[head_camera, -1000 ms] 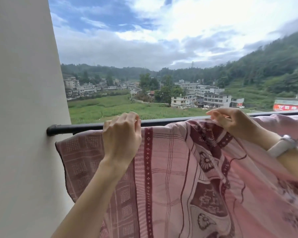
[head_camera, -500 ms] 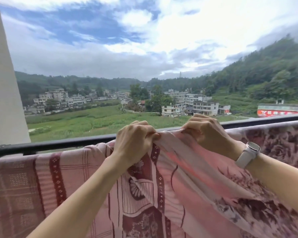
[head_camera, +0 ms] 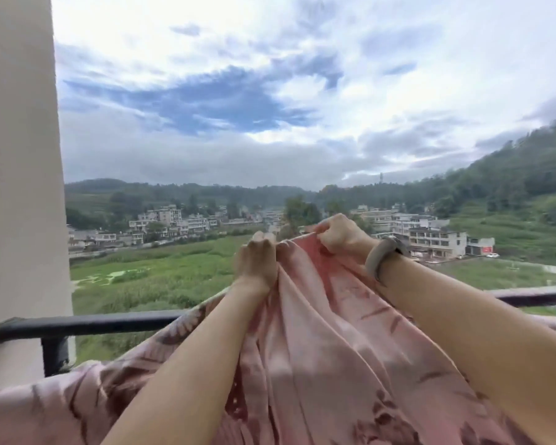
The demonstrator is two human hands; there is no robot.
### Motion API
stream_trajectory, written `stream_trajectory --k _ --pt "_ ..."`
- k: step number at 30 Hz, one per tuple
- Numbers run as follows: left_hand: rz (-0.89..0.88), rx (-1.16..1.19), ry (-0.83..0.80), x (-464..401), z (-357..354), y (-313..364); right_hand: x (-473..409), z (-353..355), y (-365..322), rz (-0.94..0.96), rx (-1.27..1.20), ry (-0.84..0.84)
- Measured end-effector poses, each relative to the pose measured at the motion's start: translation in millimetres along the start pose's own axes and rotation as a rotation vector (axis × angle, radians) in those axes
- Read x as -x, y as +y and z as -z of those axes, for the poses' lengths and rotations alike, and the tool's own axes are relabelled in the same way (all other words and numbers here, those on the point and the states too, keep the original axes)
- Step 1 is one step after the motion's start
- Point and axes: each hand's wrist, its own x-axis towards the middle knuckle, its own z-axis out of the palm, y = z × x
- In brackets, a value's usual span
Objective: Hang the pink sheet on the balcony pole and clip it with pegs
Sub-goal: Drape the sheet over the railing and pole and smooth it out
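The pink patterned sheet [head_camera: 305, 358] rises in a bunched peak between my arms, lifted well above the black balcony pole [head_camera: 109, 322]. My left hand [head_camera: 257, 263] is shut on the sheet's top edge. Right beside it, my right hand [head_camera: 339, 234] grips the same edge a little higher, with a grey watch on its wrist. The rest of the sheet spreads low across the bottom of the view, covering the pole's middle stretch. No pegs are in view.
A white wall [head_camera: 20, 187] stands at the left, where the pole ends on a black bracket [head_camera: 55, 354]. Beyond the pole the ground drops away to green fields, buildings and hills. The pole continues at the right [head_camera: 533, 298].
Both hands came together and rose with the sheet's edge, from lying on the pole to high above it. The view tilted up toward the sky.
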Motion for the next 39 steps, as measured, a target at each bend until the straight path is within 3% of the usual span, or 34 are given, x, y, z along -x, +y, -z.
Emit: stream_trajectory --k 2,3,4,7,9,12,16,19,24,31,33,35,37,39 --pt "0.043 -0.002 -0.606 12 -12 -15 18 -3 29 -0.043 0.042 -0.372" --pt "0.078 0.026 -0.826 18 -11 -21 29 -1 41 -0.028 0.095 -0.471" --pt "0.08 0.043 -0.904 19 -9 -25 38 3 51 -0.001 0.135 -0.504" --pt "-0.082 0.082 -0.644 17 -3 -16 69 19 72 0.053 0.113 -0.478" --pt "-0.21 0.247 -0.543 24 1 4 90 35 82 0.078 0.108 -0.44" --pt "-0.378 0.453 -0.566 45 9 36 120 61 100 0.078 0.105 -0.36" --pt "-0.576 0.429 -0.65 72 11 84 159 92 125 0.052 0.184 -0.273" --pt "-0.645 0.421 -0.591 95 1 123 182 111 145 0.008 0.15 -0.234" --pt "-0.594 0.315 -0.111 110 -17 166 203 119 183 0.104 0.164 0.052" --pt "-0.386 0.188 0.146 68 -43 263 144 180 257 0.147 0.359 0.478" --pt "-0.305 0.14 0.095 51 -54 297 119 214 284 0.07 0.431 0.537" --pt "-0.244 0.083 -0.118 44 -68 322 103 235 314 -0.026 0.464 0.353" --pt "-0.205 0.057 -0.324 50 -79 334 101 240 339 -0.138 0.481 0.017" --pt "-0.189 0.12 -0.314 61 -79 333 105 238 352 -0.189 0.456 -0.205"
